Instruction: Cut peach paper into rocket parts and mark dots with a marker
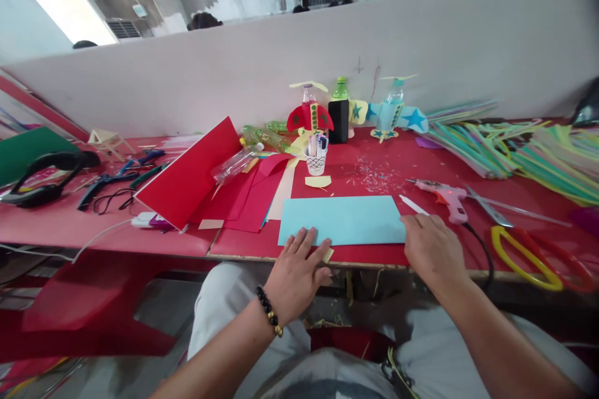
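A light blue sheet of paper (341, 219), long and apparently folded, lies at the front edge of the red table. My left hand (302, 271) rests on its lower left edge with the fingers spread. Curled at the right end of the paper, my right hand (431, 248) has it between thumb and fingers; the thumb's exact contact is partly hidden. A small yellow paper scrap (328, 255) sits by my left fingertips. Just beyond my right hand are a pink glue gun (444, 196) and a thin white stick (413, 204).
Scissors (526, 259) with yellow and red handles lie at right, near bundled coloured straws (486, 146). A cup of pens (316, 162) stands behind the paper, before decorated bottle models (392, 112). Red card sheets (196, 174), a clear bottle (236, 163) and headphones (47, 177) are at left.
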The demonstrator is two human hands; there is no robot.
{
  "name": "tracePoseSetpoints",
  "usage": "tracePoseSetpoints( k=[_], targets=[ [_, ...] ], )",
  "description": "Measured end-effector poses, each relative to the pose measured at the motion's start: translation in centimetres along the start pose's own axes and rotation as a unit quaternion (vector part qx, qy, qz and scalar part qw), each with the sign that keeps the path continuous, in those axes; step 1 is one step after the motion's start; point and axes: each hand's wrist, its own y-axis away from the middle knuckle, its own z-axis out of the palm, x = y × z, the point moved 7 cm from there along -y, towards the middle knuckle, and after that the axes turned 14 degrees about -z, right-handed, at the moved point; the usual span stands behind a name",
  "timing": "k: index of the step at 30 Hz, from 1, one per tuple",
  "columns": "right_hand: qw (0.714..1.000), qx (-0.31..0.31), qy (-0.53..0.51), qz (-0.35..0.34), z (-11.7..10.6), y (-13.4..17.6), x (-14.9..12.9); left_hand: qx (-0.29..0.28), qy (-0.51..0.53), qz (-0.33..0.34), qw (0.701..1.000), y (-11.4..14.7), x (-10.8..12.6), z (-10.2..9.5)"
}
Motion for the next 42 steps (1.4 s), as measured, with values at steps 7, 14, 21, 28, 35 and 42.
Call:
tracePoseSetpoints(
  k=[7, 14, 21, 28, 35, 42],
  targets=[
    [0.951, 0.052, -0.180, -0.247, -3.1, 0.2, -13.0, 0.015, -0.025, 0.007, 1.000, 0.2, 0.3, 0.5],
    [0.935, 0.010, -0.235, -0.266, -1.2, 0.6, -15.4, 0.030, -0.059, 0.023, 0.998, 0.2, 0.3, 0.9],
    [0.951, -0.011, -0.225, -0.212, -0.4, 0.9, -14.4, 0.011, -0.027, -0.004, 1.000, 0.2, 0.3, 0.5],
    [0.963, -0.002, -0.196, -0.185, 0.2, 0.9, -13.8, 0.019, -0.027, 0.001, 0.999, 0.1, 0.2, 0.5],
    [0.978, 0.011, -0.129, -0.162, 0.5, 2.1, -10.2, 0.024, -0.049, 0.009, 0.998, 0.1, 0.2, 0.5],
    [0.991, 0.002, -0.068, -0.112, 2.1, 4.2, -3.8, 0.034, -0.042, 0.014, 0.998, 0.1, 0.0, 0.3]
  ],
)
